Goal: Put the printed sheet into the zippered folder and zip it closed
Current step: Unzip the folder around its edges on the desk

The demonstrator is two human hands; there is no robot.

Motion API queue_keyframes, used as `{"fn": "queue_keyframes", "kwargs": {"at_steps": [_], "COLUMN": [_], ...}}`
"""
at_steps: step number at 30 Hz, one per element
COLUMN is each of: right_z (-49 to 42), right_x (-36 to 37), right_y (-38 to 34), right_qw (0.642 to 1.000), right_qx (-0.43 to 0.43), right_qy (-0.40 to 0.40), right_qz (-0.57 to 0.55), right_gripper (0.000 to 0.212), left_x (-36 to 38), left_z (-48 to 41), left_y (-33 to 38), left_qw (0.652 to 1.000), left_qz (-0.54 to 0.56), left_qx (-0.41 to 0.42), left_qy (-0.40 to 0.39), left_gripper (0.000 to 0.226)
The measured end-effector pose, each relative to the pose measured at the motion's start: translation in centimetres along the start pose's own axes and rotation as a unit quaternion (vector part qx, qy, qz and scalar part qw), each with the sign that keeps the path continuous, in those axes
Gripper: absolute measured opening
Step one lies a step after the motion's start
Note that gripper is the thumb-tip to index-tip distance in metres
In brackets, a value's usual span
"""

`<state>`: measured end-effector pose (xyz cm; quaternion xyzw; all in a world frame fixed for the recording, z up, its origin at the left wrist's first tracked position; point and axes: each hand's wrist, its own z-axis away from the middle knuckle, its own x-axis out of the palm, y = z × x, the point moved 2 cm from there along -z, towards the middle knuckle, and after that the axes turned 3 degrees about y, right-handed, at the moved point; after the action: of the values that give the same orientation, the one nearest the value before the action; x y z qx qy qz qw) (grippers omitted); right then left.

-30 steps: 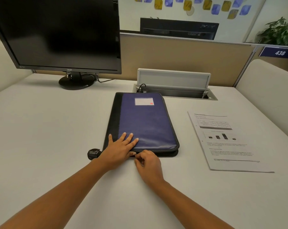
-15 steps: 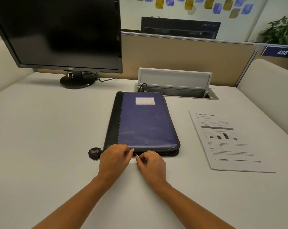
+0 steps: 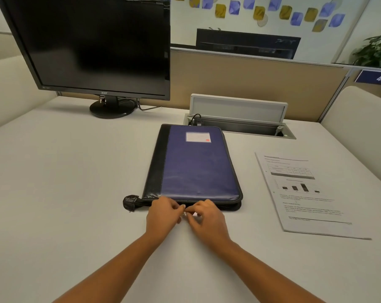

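Head view: left hand (image 3: 163,213) now off the zippered folder (image 3: 198,169) cover, pinching beside right hand (image 3: 207,217) at the zipper pull (image 3: 184,213), grip narrow; unzipping likely, printed sheet (image 3: 305,193) waiting on surface (image 3: 65,193).

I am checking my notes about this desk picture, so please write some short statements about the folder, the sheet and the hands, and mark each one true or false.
1. The folder lies flat and closed on the desk. True.
2. The printed sheet is already inside the folder. False: it lies on the desk to the right of the folder, apart from it.
3. Both hands are at the near edge of the folder. True: the left hand and the right hand meet there, fingers pinched together.
4. The monitor shows a bright window. False: its screen is dark.
5. The right hand rests on the printed sheet. False: it is at the folder's edge.
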<state>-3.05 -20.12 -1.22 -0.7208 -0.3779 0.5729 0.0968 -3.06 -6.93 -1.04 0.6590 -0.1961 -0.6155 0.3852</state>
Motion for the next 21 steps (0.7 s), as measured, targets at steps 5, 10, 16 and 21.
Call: {"fn": "queue_keyframes", "kwargs": {"at_steps": [5,10,16,21], "right_z": [-2.0,-3.1,-3.0,-3.0], "right_x": [-1.7,-1.0,-0.6,-0.3], "right_y": [0.6,4.0,4.9,4.8], "right_qw": [0.991,0.981,0.958,0.953], "right_qx": [-0.082,-0.024,-0.027,-0.024], "right_qy": [0.097,-0.093,-0.132,-0.133], "right_qz": [0.047,0.169,0.254,0.272], "right_gripper": [0.017,0.063,0.083,0.086], "left_x": [-0.1,-0.4,-0.7,-2.4], "left_z": [0.4,0.3,0.7,1.1], "left_y": [0.2,0.3,0.0,-1.6], "left_qw": [0.999,0.994,0.991,0.994], "left_qz": [-0.035,-0.103,-0.125,-0.092], "left_qx": [0.017,0.041,0.046,-0.004], "left_qy": [0.028,0.025,0.028,0.055], "left_gripper": [0.021,0.034,0.039,0.037]}}
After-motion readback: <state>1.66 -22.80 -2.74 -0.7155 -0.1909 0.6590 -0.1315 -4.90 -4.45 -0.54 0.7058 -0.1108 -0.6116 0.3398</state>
